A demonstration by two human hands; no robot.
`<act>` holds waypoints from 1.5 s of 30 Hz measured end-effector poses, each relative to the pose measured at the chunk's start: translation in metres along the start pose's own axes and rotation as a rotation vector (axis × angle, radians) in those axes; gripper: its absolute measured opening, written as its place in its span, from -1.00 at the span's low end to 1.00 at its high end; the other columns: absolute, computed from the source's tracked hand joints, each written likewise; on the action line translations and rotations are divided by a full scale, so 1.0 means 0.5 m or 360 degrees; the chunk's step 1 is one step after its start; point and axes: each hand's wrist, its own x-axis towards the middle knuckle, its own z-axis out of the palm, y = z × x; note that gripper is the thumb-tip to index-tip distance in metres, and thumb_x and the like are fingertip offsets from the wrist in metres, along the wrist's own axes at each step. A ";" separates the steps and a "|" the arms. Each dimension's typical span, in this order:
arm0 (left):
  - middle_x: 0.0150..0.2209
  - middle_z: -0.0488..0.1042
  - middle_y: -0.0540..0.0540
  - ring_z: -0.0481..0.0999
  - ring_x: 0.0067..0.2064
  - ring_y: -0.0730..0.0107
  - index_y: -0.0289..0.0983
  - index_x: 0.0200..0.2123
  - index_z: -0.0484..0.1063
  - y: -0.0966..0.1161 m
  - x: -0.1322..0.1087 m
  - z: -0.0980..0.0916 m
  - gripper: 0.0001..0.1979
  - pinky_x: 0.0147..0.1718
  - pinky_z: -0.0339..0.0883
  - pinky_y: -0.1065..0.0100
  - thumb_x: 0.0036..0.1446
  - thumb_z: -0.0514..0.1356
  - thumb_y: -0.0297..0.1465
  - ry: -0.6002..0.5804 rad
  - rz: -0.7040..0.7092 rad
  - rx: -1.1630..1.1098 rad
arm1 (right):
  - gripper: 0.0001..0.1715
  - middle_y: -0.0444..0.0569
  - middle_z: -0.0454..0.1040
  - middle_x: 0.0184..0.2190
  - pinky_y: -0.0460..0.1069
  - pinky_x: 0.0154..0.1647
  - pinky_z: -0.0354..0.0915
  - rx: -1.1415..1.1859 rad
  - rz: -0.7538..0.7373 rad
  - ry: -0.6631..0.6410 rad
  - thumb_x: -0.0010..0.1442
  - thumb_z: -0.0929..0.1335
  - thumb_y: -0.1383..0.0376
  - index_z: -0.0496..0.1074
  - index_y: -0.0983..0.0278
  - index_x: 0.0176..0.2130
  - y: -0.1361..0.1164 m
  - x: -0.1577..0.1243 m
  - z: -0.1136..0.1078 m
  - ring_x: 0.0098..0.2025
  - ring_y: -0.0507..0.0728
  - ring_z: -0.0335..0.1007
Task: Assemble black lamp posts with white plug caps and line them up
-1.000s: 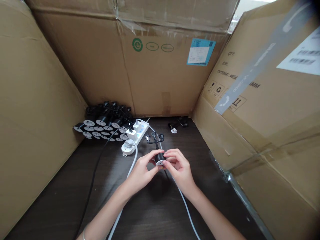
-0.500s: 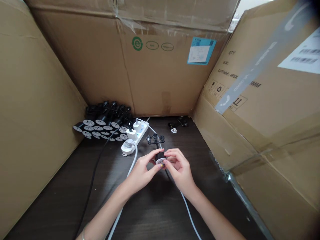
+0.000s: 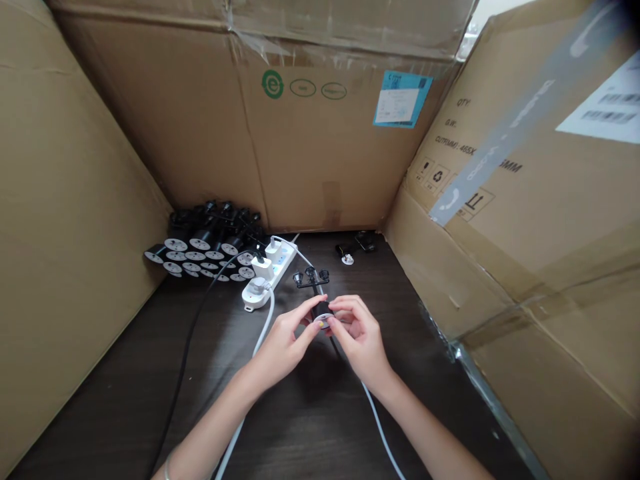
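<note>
My left hand point(image 3: 284, 343) and my right hand point(image 3: 359, 337) meet over a dark wooden table point(image 3: 300, 413). Between their fingertips they pinch a small black cylinder with a white face point(image 3: 323, 313). A thin black stalk with little prongs point(image 3: 311, 276) sticks out of it away from me. Both hands are closed on this part. A white cable point(image 3: 380, 433) runs under my right wrist.
A white power strip point(image 3: 270, 272) with chargers plugged in lies behind the hands. A pile of several similar black parts point(image 3: 205, 250) sits at the back left. One loose part point(image 3: 353, 250) lies at the back. A black cable point(image 3: 183, 373) crosses the left. Cardboard boxes point(image 3: 320, 133) wall in the table.
My left fingers have shifted slightly over the white face of the part. The hands and the part stay in nearly the same place.
</note>
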 end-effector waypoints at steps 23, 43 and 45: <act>-0.09 0.35 -0.13 0.39 -0.06 0.34 -0.25 -0.06 0.12 0.014 -0.003 0.002 -0.75 -0.09 0.29 0.31 0.20 0.01 -0.35 0.0009 -0.0036 -0.0321 | -0.71 0.00 0.24 -0.14 -0.04 -0.25 0.44 -0.0058 0.0091 -0.0068 0.18 0.27 0.35 0.34 0.24 -0.06 0.007 -0.002 0.001 -0.22 0.05 0.33; -0.14 0.39 -0.10 0.41 -0.11 0.35 -0.24 -0.09 0.13 0.011 -0.003 0.001 -0.79 -0.12 0.28 0.31 0.20 0.02 -0.35 0.0013 -0.0034 -0.0266 | -0.73 0.01 0.27 -0.16 -0.06 -0.27 0.40 -0.0133 0.0099 -0.0048 0.19 0.27 0.30 0.33 0.24 -0.07 0.008 -0.002 0.003 -0.24 0.05 0.35; -0.15 0.40 -0.11 0.42 -0.12 0.34 -0.25 -0.10 0.14 0.011 -0.002 0.001 -0.79 -0.14 0.28 0.31 0.19 0.03 -0.36 0.0027 -0.0033 -0.0263 | -0.73 0.01 0.26 -0.16 -0.06 -0.27 0.41 -0.0124 0.0095 -0.0053 0.19 0.27 0.30 0.33 0.24 -0.08 0.008 -0.002 0.003 -0.25 0.05 0.34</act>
